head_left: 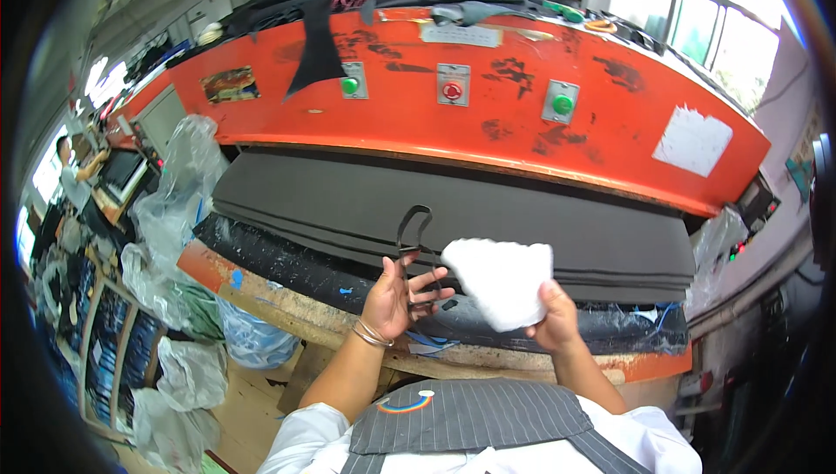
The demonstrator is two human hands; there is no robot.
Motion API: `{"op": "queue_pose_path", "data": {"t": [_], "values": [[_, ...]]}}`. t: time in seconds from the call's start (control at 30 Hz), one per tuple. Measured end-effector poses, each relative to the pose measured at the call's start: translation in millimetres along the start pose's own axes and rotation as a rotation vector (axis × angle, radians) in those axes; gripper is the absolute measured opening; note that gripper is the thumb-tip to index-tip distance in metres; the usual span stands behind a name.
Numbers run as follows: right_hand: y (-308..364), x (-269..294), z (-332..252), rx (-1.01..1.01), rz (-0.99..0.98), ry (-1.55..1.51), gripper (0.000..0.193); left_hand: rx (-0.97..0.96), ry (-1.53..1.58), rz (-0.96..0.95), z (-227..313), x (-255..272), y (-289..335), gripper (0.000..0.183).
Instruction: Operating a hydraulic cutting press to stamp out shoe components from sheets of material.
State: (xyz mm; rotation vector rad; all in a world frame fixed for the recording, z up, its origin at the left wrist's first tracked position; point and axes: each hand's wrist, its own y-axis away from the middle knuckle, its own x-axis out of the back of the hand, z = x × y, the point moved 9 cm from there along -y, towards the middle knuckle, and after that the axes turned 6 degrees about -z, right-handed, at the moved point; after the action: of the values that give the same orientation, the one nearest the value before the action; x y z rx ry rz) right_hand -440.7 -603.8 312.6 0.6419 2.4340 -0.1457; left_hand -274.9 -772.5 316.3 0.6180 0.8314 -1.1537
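My right hand grips a white pad by its lower right edge, thumb on top. The pad looks soft and slightly blurred; I cannot tell whether it is cloth or foam. My left hand is open, palm turned toward the pad, fingers spread. Just beyond its fingertips a narrow, curved dark metal strip, like a cutting die, stands over the stacked dark grey sheets. Its lower part is partly behind my fingers, and whether they touch it is unclear.
An orange press with a red button and green buttons rises beyond the sheets. A scuffed bed edge runs in front. Plastic bags and a wooden rack stand left. Another person works far left.
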Motion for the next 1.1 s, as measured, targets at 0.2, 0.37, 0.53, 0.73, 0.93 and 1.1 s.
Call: {"op": "queue_pose_path", "data": {"t": [0.2,0.37,0.53,0.73,0.93,1.1], "values": [[3.2,-25.7,42.4,-0.238,-0.113,0.53,0.037,0.053,-0.102,0.103,-48.4,9.3,-1.0,0.06],[-66.3,12.3,-23.1,0.142,0.224,0.31,0.025,0.252,-0.018,-0.098,-79.8,-13.7,17.9,0.054],[-36.8,-37.9,44.9,-0.116,-0.013,0.674,0.037,0.002,0.141,0.21,-70.1,43.3,14.8,0.056],[-72.5,-9.5,43.8,-0.042,0.115,0.43,0.023,0.229,0.003,0.019,-71.7,22.5,15.8,0.054],[-49.0,-36.6,75.6,-0.157,-0.039,0.645,0.037,-0.183,0.181,0.208,-40.7,47.7,5.7,0.054],[-71.2,-22.1,51.3,-0.103,0.046,0.445,0.036,0.069,0.174,0.137,-49.3,42.8,2.9,0.05]]}}
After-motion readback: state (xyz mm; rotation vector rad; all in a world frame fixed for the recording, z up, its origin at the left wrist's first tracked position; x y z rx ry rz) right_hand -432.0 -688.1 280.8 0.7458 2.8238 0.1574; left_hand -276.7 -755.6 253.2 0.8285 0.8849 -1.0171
